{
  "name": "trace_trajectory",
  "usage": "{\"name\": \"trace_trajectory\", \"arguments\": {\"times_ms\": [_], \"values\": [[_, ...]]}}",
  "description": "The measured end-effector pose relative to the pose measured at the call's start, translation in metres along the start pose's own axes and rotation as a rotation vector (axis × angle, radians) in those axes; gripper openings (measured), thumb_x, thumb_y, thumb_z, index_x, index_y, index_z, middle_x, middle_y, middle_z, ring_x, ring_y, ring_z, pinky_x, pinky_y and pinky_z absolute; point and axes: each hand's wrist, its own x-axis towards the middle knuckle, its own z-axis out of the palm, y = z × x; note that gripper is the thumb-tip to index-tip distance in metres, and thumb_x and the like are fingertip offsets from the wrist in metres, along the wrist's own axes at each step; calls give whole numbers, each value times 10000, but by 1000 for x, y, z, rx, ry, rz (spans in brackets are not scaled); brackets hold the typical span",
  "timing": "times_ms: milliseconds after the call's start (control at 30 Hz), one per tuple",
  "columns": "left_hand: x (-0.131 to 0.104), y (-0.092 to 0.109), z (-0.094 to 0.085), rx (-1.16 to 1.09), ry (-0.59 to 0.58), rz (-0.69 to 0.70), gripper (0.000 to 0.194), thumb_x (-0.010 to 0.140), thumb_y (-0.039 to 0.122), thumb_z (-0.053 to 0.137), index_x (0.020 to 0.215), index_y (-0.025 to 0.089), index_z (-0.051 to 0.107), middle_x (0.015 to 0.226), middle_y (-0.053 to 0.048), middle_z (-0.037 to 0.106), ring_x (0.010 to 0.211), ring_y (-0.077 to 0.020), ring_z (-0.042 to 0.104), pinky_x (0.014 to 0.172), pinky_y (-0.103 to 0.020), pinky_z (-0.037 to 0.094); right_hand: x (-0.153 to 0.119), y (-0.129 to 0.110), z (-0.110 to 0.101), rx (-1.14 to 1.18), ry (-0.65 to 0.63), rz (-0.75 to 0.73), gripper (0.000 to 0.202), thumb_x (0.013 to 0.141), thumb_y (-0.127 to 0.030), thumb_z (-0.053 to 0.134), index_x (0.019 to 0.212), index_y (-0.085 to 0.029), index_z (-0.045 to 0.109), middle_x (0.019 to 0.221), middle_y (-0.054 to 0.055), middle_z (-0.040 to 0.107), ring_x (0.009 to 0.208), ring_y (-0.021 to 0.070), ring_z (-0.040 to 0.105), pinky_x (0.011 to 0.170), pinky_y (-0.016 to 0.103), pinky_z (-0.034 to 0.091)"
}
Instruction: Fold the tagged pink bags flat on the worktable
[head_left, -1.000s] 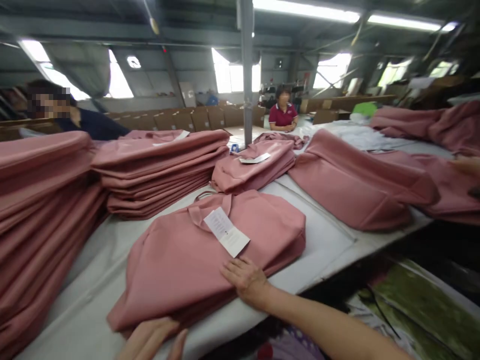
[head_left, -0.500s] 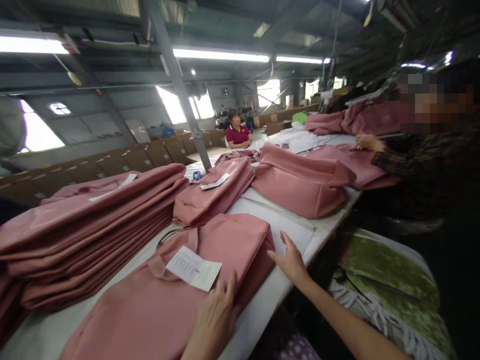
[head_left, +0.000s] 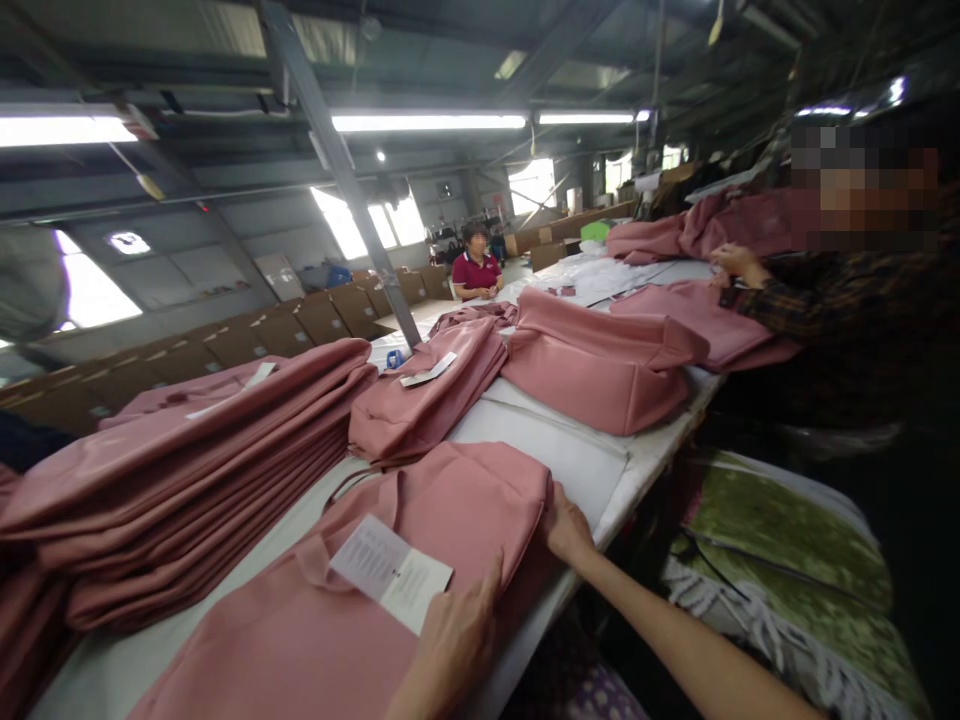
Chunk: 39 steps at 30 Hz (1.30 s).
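A pink bag [head_left: 315,620] lies flat before me, with its fabric strap loop showing and a white printed tag [head_left: 394,572] on top. My left hand [head_left: 459,630] rests on the bag beside the tag's lower right end, fingers stretched out along the fabric. At the bag's far right corner, my right hand [head_left: 568,527] grips the edge; its fingertips are partly hidden by the fabric. Just beyond lies a second folded pink bag [head_left: 420,400] with a tag. Farther right stands a fuller pink bag [head_left: 600,370].
A tall stack of folded pink bags [head_left: 217,480] fills the left of the white table [head_left: 555,440]. A co-worker [head_left: 840,290] handles pink fabric at the right. Another person [head_left: 476,270] is at the back. Green cushions [head_left: 787,540] sit below the table edge at right.
My right hand has come in from beside the bag and closed on its far right corner. My left hand has shifted slightly right on the bag. The view has tilted a little.
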Motion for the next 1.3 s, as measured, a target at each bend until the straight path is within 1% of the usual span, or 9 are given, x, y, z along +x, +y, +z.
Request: {"name": "trace_trajectory", "arguments": {"times_ms": [167,267,367,467,633,767,933,1133,1300], "values": [[8,-7,30,-216,196,-26,738,761,165,406,1474,184,212,1193,-123,636,975,-272,633,796,-382,492,-10,-17,-11,-148,81,-140,783,706,-44,479,1436,-64,197,1291,241,499,1170,340,502,922,458,427],[5,-8,30,-289,243,9,705,762,181,455,1441,187,267,1105,-111,668,926,-256,640,779,-356,494,-23,-36,-16,-345,195,-548,850,669,-23,511,1459,-140,219,1491,209,258,1364,381,224,1069,600,193],[2,-1,22,-312,260,-12,561,829,326,490,1357,176,377,1070,-115,663,905,-247,636,746,-325,487,-31,-44,-10,-415,20,-976,673,711,-67,534,1357,-226,434,1388,140,460,1317,336,336,1080,629,49],[-9,-4,9,-306,260,-27,522,834,505,513,1264,213,467,1067,-86,645,925,-236,620,754,-303,476,-26,-38,4,-386,-58,-1119,454,732,-104,543,1173,-199,597,1128,101,652,1096,266,541,1085,536,125],[-94,-50,-15,-102,246,-84,943,679,644,643,1432,214,272,1359,-154,466,1227,-357,431,1046,-507,306,-8,-34,3,-370,-94,-1129,527,642,-45,542,1136,-211,615,1139,64,657,1032,227,562,970,410,273],[-176,-106,-17,56,97,-374,922,620,403,762,1421,305,316,1415,-131,427,1276,-416,373,1049,-611,233,-2,-51,-13,-375,-134,-1157,527,624,-31,535,1104,-229,623,1096,29,675,970,200,585,897,371,308],[-206,-126,27,259,111,-419,778,707,15,486,1408,330,364,1356,-114,510,1201,-320,498,999,-509,368,-3,-57,-15,-421,-140,-1176,486,650,-50,555,1097,-228,620,1088,39,674,954,191,588,869,352,323],[-200,-104,109,532,410,-493,725,764,-22,458,1311,454,446,1322,-91,560,1210,-380,502,996,-585,353,-22,-2,9,-374,64,-1280,547,721,-32,444,1236,-168,570,1222,80,623,1139,225,526,1003,403,283],[-202,-128,146,540,545,-447,722,742,4,479,1286,476,435,1293,-54,587,1199,-366,518,973,-590,387,-29,21,34,-364,162,-1247,697,620,-21,407,1287,-177,539,1268,53,597,1211,216,483,1064,409,242]]}}
